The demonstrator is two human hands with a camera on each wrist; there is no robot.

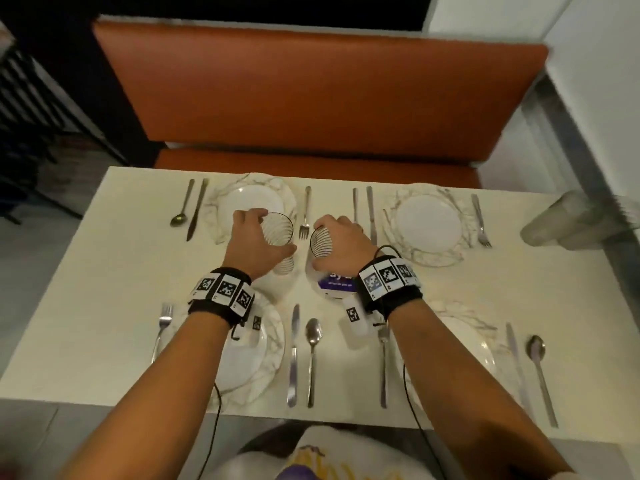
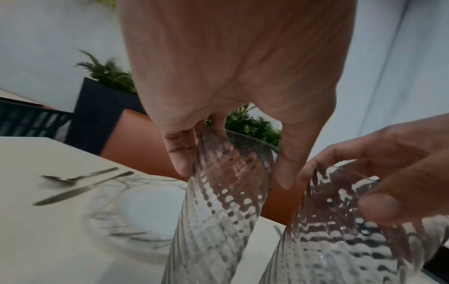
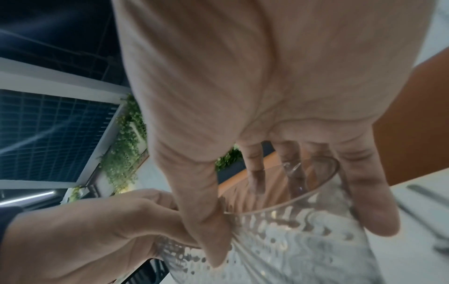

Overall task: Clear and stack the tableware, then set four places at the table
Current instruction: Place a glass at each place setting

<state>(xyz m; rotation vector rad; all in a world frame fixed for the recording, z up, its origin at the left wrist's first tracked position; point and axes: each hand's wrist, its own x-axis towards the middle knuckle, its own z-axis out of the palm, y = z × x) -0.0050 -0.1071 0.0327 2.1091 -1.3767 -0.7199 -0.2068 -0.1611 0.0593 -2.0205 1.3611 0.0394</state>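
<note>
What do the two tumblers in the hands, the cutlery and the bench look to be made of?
Left tumbler and right tumbler: clear ribbed glass, as fingers show through the walls. Cutlery, e.g. the near spoon: polished metal, probably steel, with bright reflections. Bench: smooth orange upholstery, leather or vinyl; cannot tell which.

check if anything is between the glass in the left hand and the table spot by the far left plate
Nothing visible blocks it. The left hand grips a ribbed glass over the near edge of the far left plate. The fork lies to the plate's right; bare table shows nearer the person.
</note>
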